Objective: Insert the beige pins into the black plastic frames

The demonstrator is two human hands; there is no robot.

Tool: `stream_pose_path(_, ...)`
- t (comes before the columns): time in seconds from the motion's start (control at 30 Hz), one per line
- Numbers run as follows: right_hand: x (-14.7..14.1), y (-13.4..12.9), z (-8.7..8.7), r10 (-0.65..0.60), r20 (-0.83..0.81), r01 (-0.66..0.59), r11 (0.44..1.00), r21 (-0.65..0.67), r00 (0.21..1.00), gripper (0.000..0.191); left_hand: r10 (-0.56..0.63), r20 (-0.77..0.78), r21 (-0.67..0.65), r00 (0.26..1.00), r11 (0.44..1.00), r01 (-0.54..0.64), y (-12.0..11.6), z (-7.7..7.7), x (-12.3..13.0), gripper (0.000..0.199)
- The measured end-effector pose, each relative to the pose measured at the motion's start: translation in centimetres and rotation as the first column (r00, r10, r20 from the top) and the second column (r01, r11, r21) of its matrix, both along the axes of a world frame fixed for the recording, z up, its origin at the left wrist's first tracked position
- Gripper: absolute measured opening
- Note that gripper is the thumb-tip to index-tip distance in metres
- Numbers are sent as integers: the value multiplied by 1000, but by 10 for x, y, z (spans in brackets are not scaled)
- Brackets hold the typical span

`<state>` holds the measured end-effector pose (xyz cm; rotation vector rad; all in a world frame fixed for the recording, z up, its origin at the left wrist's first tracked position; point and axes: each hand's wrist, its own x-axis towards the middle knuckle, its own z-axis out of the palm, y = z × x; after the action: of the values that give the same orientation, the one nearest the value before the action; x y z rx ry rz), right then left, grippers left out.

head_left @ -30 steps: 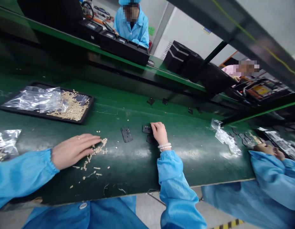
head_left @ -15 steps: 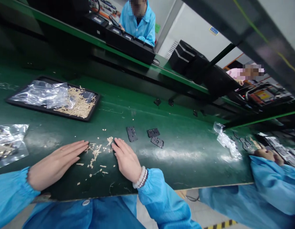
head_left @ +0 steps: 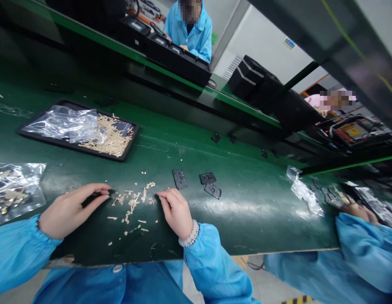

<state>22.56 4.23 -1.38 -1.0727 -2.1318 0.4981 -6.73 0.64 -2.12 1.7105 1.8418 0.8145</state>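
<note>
Small tan strips (head_left: 132, 204), too many to count, lie between two hands. The left hand (head_left: 74, 207) and right hand (head_left: 176, 211) have bent fingers near their thumbs; I can't tell if they pinch anything. Three black plates (head_left: 179, 179) lie past the right hand. Past the left, clear plastic (head_left: 66, 124) partly covers strips in one tray (head_left: 129, 147).

clear plastic bag (head_left: 39, 181) of small parts (head_left: 9, 196) cut off by left edge, blue-sleeved co-worker (head_left: 363, 249) cut off lower right, beige strips (head_left: 118, 139) at upper left partly hidden under crumpled clear plastic (head_left: 63, 124), too small to tell whether bare right hand (head_left: 177, 211) pinches anything
</note>
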Motion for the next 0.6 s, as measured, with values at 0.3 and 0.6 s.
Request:
stream_pose_path(0.3, -9, -3, 3, 77, 208, -101, 990, 103, 975, 34, -209, 131, 44, 969, 978, 205, -2, 9, 16, 28)
stream_pose_path(0.6, -8, 24, 10, -30, 142, 28, 999, 19, 989, 16, 576, 643, -417, 505, 816, -401, 56, 25, -27, 21)
